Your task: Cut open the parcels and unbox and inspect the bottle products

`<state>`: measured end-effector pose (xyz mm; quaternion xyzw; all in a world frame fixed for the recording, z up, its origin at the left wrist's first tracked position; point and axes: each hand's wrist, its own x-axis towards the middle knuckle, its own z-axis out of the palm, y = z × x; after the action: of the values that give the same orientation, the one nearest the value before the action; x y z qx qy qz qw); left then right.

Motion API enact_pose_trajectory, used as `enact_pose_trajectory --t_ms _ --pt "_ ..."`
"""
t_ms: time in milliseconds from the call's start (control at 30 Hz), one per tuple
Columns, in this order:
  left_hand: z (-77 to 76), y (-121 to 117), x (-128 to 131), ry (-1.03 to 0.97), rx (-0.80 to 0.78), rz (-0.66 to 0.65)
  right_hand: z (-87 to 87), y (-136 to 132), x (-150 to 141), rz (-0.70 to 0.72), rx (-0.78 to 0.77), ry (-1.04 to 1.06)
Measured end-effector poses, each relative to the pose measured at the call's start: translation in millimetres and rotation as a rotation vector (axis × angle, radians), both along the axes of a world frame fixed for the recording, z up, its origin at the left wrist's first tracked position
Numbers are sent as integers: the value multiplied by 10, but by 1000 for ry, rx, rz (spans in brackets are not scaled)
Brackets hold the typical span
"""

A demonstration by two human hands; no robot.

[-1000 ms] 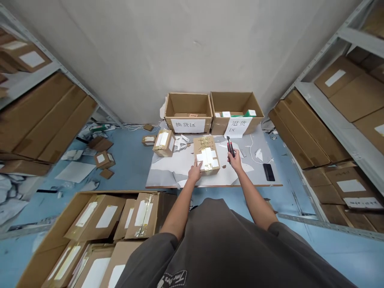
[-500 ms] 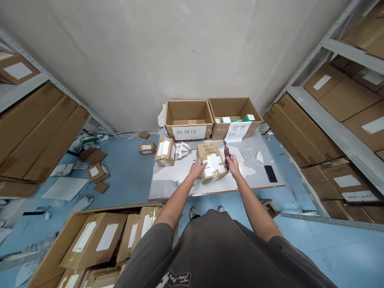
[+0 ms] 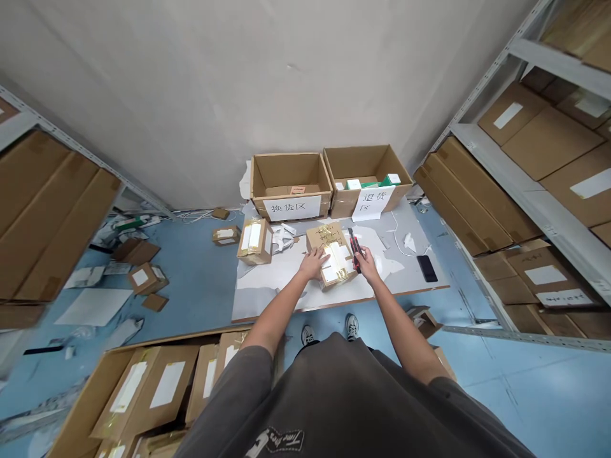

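Note:
A small taped cardboard parcel [image 3: 331,253] with a white label lies on the low grey board [image 3: 305,283]. My left hand [image 3: 312,263] rests flat on its left side, fingers spread. My right hand [image 3: 367,263] is closed round a red and black utility knife [image 3: 354,242], whose tip sits at the parcel's right edge.
Two open labelled cartons [image 3: 291,184] [image 3: 366,179] stand at the board's far end. Another small parcel [image 3: 254,240] sits to the left, a black phone [image 3: 426,268] to the right. A big carton of parcels [image 3: 157,388] is at my near left. Shelves with boxes line both sides.
My right hand has brought the knife from the parcel's right to its edge. The left hand slid further onto the parcel. The view shifted slightly.

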<state>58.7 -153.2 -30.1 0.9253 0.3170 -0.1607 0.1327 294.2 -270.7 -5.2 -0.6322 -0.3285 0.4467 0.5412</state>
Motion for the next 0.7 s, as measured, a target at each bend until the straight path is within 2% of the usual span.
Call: enact_pose_trajectory --t_ms 200,300,400,467,567,700 --pt "37 -459 153 5 -10 176 -204 325 86 200 -81 -114" --pt "27 -698 237 -18 -30 274 -274 587 14 341 -152 -309" --pt "46 -840 278 -32 -59 353 -294 838 -110 475 -117 -543" --pt "91 -846 272 -19 -89 370 -293 966 -182 561 -98 -656" --pt "181 -723 235 -39 -159 371 -283 1090 -244 656 -141 -748" --pt "243 -406 247 -61 -160 541 -242 1165 -270 689 -181 -836"
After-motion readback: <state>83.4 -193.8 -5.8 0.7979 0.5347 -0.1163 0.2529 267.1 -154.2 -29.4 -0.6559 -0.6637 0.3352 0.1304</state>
